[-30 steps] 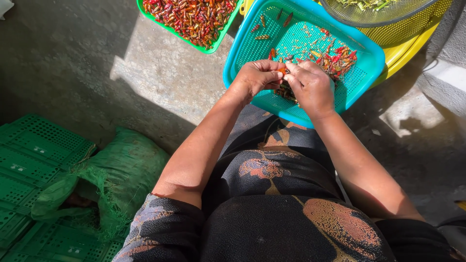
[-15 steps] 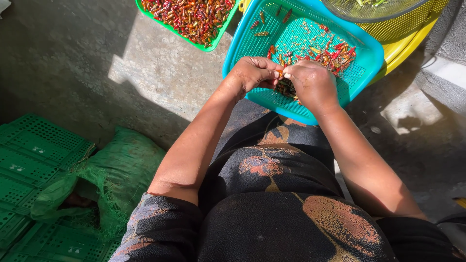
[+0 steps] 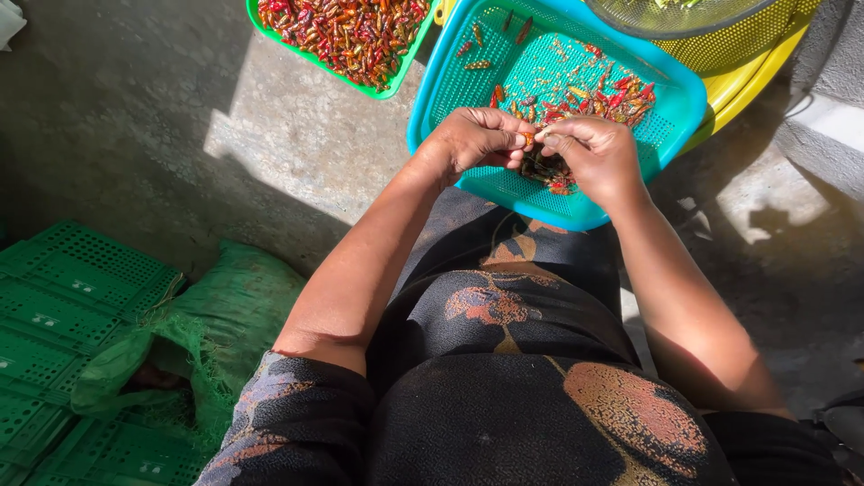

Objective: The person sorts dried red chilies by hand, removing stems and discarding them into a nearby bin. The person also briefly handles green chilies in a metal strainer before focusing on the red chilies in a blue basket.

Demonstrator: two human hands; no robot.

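Hands: left hand point(image 3: 472, 139) and right hand point(image 3: 594, 153) together, fingertips pinched on one small chili point(image 3: 528, 139) | Place: upper centre, over the blue basket point(image 3: 450, 72) with loose chilies | Advice: I think it is best to pinch near the stem, twist gently, keep over the basket.

A green tray point(image 3: 409, 56) heaped with small red chillies lies at the top centre of the frame. A yellow basket point(image 3: 742, 63) sits at the upper right. Green slatted crates point(image 3: 54, 315) fill the lower left, a green mesh sack point(image 3: 225, 333) slumped against them on the concrete floor point(image 3: 135, 135).
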